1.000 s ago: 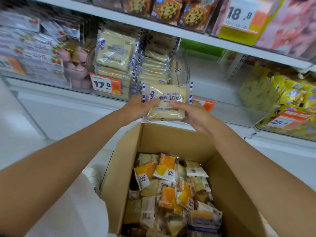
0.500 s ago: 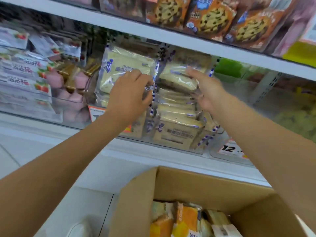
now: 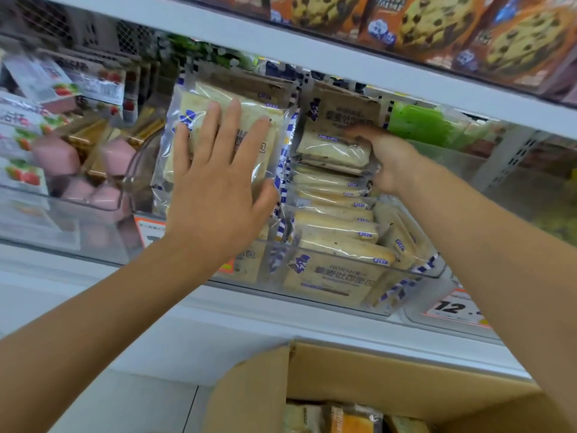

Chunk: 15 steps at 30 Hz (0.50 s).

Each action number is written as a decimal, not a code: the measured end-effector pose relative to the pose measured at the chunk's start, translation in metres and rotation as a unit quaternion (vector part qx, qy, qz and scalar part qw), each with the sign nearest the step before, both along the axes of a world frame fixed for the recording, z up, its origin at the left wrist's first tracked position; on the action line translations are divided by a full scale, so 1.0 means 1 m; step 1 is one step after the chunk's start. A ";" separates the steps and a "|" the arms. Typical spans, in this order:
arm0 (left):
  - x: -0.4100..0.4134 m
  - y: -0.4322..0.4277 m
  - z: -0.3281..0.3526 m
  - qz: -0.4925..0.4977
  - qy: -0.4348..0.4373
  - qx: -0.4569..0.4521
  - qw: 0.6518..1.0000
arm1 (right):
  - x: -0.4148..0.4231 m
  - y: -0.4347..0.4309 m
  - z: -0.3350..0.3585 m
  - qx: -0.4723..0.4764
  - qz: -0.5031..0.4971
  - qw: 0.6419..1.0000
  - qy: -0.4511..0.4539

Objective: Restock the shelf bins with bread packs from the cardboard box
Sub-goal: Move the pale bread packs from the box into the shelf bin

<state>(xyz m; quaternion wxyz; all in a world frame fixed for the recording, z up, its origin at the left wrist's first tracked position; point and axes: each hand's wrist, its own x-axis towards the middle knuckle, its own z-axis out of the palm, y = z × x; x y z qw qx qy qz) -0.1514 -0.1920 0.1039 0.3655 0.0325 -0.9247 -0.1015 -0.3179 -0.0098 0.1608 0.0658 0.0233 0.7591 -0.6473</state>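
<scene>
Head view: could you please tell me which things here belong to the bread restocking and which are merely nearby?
Job: left hand, right hand, bread packs, clear bin, cardboard box.
Nearby: cookie boxes, pink cakes, price tag.

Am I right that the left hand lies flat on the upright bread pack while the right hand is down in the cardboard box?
Not quite. The left hand does lie flat on the upright bread pack, but the right hand is not in the cardboard box; the head view shows it up at the bin, on the top pack of the stack.
</scene>
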 end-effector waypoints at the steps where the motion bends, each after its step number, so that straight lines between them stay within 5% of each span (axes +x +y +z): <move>1: 0.000 0.000 -0.001 0.001 0.000 0.001 1.000 | -0.001 0.002 0.003 0.005 0.008 1.000 -0.002; 7: 0.000 0.000 -0.001 0.003 0.011 0.001 1.000 | -0.006 0.005 0.005 0.012 0.027 0.999 0.019; 11: 0.001 0.001 -0.002 0.008 0.020 -0.003 1.000 | -0.012 0.001 0.001 -0.009 -0.058 0.995 0.085; 15: 0.001 0.001 -0.001 0.011 0.021 -0.007 1.000 | -0.006 -0.007 -0.009 0.108 -0.042 0.992 0.041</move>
